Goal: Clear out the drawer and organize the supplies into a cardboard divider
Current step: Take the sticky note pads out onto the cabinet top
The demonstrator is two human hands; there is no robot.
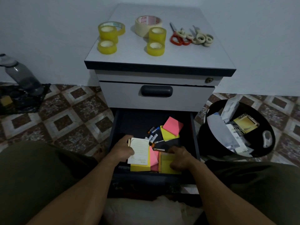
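The lower drawer (119, 120) of a grey cabinet stands pulled out below me. Inside it my left hand (122, 149) grips a white notepad (139, 151) lying on a yellow sticky block (140, 167). My right hand (179, 158) holds a yellow sticky pad (165, 163) at the drawer's front right. Pink notes (153, 157) lie between the two. Further back lie several batteries (152, 135) and a pink pad (172, 125) stacked on a yellow pad (167, 135).
On the cabinet top (186, 56) sit several yellow tape rolls (107, 37), a beige masking tape roll (146, 24) and scissors (190, 36). A black bin (211, 143) with papers stands on the right. A grey bottle (21, 73) leans at the left wall. My knees flank the drawer.
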